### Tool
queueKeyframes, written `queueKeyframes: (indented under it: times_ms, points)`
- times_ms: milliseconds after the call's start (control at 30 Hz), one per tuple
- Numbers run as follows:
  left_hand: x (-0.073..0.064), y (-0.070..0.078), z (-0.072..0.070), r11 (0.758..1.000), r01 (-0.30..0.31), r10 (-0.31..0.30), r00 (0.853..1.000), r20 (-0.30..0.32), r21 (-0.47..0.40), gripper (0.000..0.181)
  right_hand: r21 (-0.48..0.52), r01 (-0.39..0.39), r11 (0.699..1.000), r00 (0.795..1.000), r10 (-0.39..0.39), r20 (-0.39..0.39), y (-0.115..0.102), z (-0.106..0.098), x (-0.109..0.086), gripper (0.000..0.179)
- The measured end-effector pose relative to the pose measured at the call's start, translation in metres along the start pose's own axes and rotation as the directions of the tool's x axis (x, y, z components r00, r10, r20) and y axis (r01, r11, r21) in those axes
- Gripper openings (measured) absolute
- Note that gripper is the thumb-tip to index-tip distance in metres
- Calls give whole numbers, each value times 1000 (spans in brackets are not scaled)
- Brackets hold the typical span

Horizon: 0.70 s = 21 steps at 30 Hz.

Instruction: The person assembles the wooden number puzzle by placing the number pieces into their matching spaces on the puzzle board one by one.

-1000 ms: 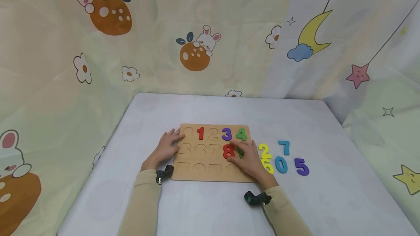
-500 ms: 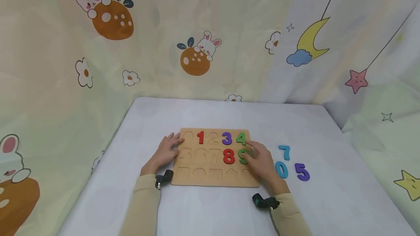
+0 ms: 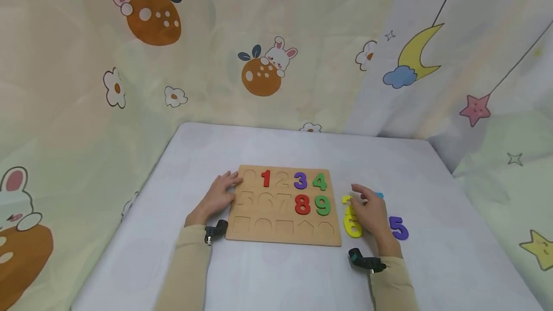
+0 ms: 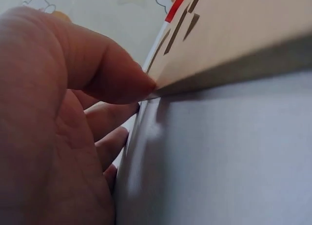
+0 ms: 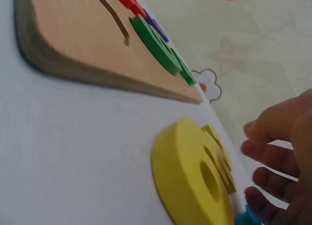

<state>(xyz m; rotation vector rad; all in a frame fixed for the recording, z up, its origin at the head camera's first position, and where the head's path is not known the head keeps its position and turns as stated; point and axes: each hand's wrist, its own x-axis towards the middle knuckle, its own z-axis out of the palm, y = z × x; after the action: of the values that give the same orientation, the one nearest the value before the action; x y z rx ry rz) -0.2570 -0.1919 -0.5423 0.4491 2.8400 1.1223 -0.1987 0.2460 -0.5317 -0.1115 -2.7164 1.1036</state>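
Observation:
A wooden number board (image 3: 272, 216) lies flat, its left edge touched by the fingertips of my left hand (image 3: 217, 196); the thumb (image 4: 122, 78) presses at its edge in the left wrist view. Red 1 (image 3: 265, 178), purple 3 (image 3: 300, 181), green 4 (image 3: 319, 181), red 8 (image 3: 302, 204) and green 9 (image 3: 322, 205) sit in their recesses. My right hand (image 3: 375, 212) hovers over the loose numbers right of the board, fingers loosely bent and holding nothing. Beside it are yellow 6 (image 3: 353, 227) and yellow 2 (image 3: 346, 199), partly covered by the fingers.
Past the right hand a purple 5 (image 3: 398, 228) lies on the white table (image 3: 276, 277). A bit of blue 7 (image 3: 379, 195) shows behind the hand, which hides the blue 0. A printed cloth backdrop (image 3: 207, 52) stands behind the table.
The right hand has let go of the green 9, now fully visible in its recess, and moved right over the loose numbers. The left hand stays at the board's edge.

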Motion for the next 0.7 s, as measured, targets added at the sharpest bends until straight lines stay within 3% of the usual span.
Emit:
queueKeyframes:
  times_ms: [233,567,700]
  points:
    - [1,1,-2,1000,8,-8,1000,5,-17,58,-78,4,997,982,11,189,4,-6,2,48]
    - [4,3,-1,1000,7,-7,1000,0,-17,58,-55,25,998,947,-6,321,9,-16,2,64]
    - [1,4,0,1000,9,-9,1000,0,-16,58,-31,19,999,949,-8,317,10,-15,3,63]
